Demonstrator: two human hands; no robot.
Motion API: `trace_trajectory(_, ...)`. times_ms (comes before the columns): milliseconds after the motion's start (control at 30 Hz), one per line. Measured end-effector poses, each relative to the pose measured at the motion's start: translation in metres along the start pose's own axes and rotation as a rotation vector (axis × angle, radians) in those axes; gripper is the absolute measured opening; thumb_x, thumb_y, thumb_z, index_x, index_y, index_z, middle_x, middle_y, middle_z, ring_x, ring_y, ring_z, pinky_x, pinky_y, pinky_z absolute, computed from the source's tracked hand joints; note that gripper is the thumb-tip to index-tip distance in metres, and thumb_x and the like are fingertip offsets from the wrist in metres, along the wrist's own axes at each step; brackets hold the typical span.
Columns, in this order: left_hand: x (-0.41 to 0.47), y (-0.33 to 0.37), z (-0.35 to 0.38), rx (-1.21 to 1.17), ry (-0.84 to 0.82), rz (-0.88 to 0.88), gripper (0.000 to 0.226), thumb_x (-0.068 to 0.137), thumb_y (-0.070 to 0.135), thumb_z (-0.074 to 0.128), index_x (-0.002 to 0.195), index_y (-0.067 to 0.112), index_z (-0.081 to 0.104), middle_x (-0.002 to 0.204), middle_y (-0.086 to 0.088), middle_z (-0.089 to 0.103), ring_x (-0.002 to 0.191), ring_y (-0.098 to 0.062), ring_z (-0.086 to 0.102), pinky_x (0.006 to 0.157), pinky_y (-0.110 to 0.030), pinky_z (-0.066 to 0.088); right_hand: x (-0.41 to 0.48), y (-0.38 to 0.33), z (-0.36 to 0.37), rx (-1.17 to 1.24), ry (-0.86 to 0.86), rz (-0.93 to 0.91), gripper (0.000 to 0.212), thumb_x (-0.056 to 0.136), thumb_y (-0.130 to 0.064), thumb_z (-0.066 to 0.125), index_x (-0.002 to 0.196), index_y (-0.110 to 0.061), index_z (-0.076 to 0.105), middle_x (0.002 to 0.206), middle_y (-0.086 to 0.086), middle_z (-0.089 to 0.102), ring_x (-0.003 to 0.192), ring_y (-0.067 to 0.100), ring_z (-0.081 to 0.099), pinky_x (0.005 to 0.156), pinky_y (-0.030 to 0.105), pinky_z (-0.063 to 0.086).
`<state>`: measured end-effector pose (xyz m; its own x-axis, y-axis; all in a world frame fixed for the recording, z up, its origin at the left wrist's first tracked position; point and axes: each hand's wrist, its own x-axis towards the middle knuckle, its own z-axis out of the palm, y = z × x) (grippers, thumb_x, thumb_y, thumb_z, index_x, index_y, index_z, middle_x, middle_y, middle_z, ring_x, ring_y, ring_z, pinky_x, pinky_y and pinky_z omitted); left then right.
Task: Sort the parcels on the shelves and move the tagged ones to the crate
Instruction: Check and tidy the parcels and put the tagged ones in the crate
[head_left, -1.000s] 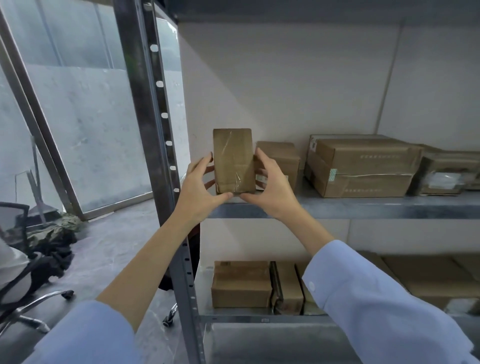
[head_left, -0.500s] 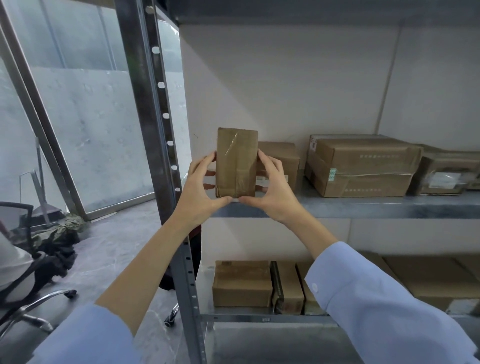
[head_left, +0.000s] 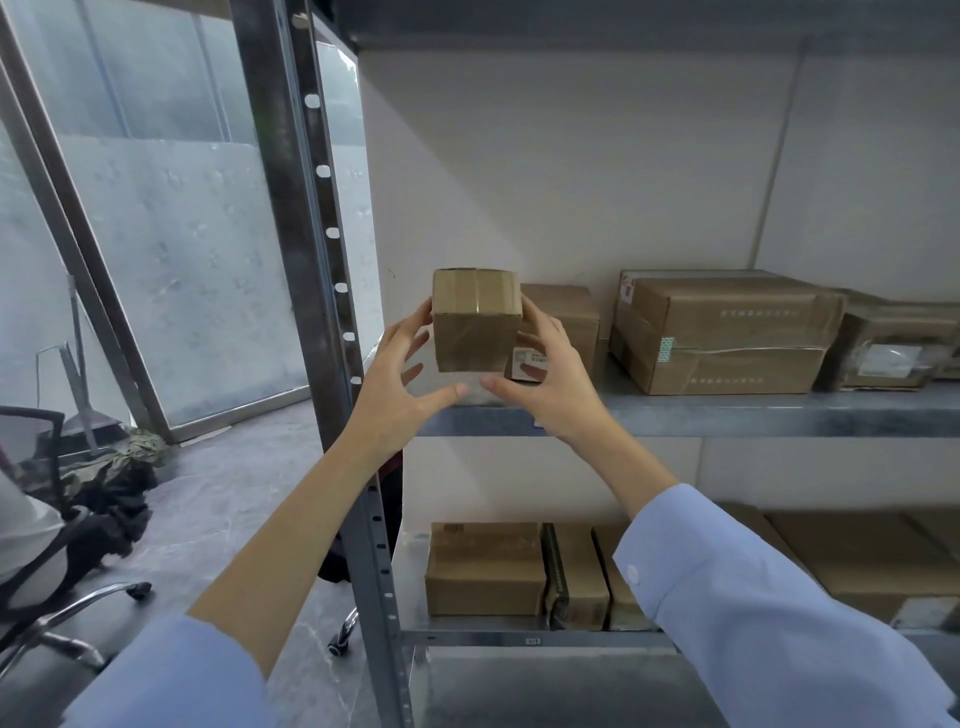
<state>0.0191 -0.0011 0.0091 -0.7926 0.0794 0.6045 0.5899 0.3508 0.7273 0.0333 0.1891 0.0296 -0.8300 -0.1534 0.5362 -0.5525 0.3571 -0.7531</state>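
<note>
white label print: too small | rightmost parcel: cut by edge

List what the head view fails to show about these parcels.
Head view only:
- Held parcel: rear and underside face away; any tag there is unseen.
- White label on the parcel behind: too small and blurred to read.
- Lower-shelf parcels: the right sleeve covers some.
- Crate: not in view.

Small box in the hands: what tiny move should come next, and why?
Probably tip the small box to show another face: the left hand and right hand hold it above the shelf, and the sides showing bear only tape, no tag.
</note>
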Motion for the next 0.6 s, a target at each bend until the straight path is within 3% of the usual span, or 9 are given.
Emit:
trace_trajectory(67,-0.0008,-0.0003,0.0001,-0.010,0.007,-0.006,0.078,0.074,0.036,0.081,0.134,0.050,0.032,0.140,0.020,0.042,0.122,0.001,0.047,0.091,-0.013,0.039,-0.0011,0.0006,-0.0014,0.018,0.004,0.000,0.088,0.079,-0.018,0.080,0.151,-0.023,0.030,0.146,-0.005,0.042,0.128,0.006,0.045,0.105,0.022,0.039)
trace_trajectory(167,-0.0024,0.0015,0.0003,-0.062,0.007,-0.007,0.072,0.075,0.034,0.079,0.131,0.045,0.036,0.131,0.031,0.046,0.120,0.003,0.050,0.090,-0.008,0.043,-0.0028,-0.0005,-0.0022,0.062,0.008,0.023,0.081,0.078,-0.020,0.081,0.145,-0.023,0.035,0.140,-0.010,0.048,0.124,0.003,0.048,0.104,0.024,0.043)
trace_trajectory(267,-0.0038,0.0031,0.0000,-0.076,0.003,-0.003,0.065,0.080,0.026,0.078,0.127,0.047,0.039,0.124,0.042,0.046,0.118,0.013,0.048,0.088,-0.003,0.042,-0.0055,-0.0016,-0.0006,0.128,0.015,0.055,0.081,0.080,-0.020,0.080,0.144,-0.029,0.032,0.132,-0.023,0.044,0.117,-0.012,0.044,0.097,0.008,0.040)
trace_trajectory(333,-0.0043,0.0043,0.0007,-0.070,0.003,0.008,0.067,0.081,0.028,0.078,0.130,0.047,0.037,0.129,0.032,0.047,0.120,0.011,0.047,0.090,-0.004,0.041,-0.0067,-0.0016,0.0003,0.164,0.024,0.069,0.086,0.080,-0.019,0.079,0.148,-0.029,0.027,0.137,-0.021,0.040,0.121,-0.008,0.043,0.095,0.004,0.039)
trace_trajectory(433,-0.0054,0.0063,0.0034,-0.059,0.016,-0.002,0.073,0.077,0.035,0.077,0.139,0.037,0.037,0.131,0.022,0.045,0.118,0.011,0.048,0.091,-0.008,0.043,-0.0077,-0.0030,0.0017,0.167,0.030,0.066,0.085,0.081,-0.016,0.078,0.150,-0.026,0.029,0.140,-0.012,0.036,0.127,0.005,0.044,0.100,0.013,0.042)
trace_trajectory(533,-0.0063,0.0067,0.0040,-0.030,0.037,-0.003,0.074,0.079,0.028,0.079,0.143,0.025,0.042,0.135,0.012,0.045,0.123,-0.004,0.050,0.102,-0.027,0.046,-0.0087,-0.0050,0.0022,0.140,0.035,0.044,0.081,0.081,-0.015,0.078,0.148,-0.025,0.034,0.141,-0.008,0.037,0.127,0.006,0.044,0.105,0.021,0.042)
trace_trajectory(600,-0.0075,0.0074,0.0036,-0.025,0.049,0.006,0.074,0.078,0.027,0.079,0.142,0.022,0.043,0.137,0.007,0.045,0.124,-0.006,0.050,0.104,-0.032,0.047,-0.0092,-0.0060,0.0019,0.118,0.038,0.037,0.079,0.080,-0.015,0.079,0.146,-0.024,0.037,0.141,-0.007,0.039,0.127,0.006,0.045,0.106,0.023,0.043)
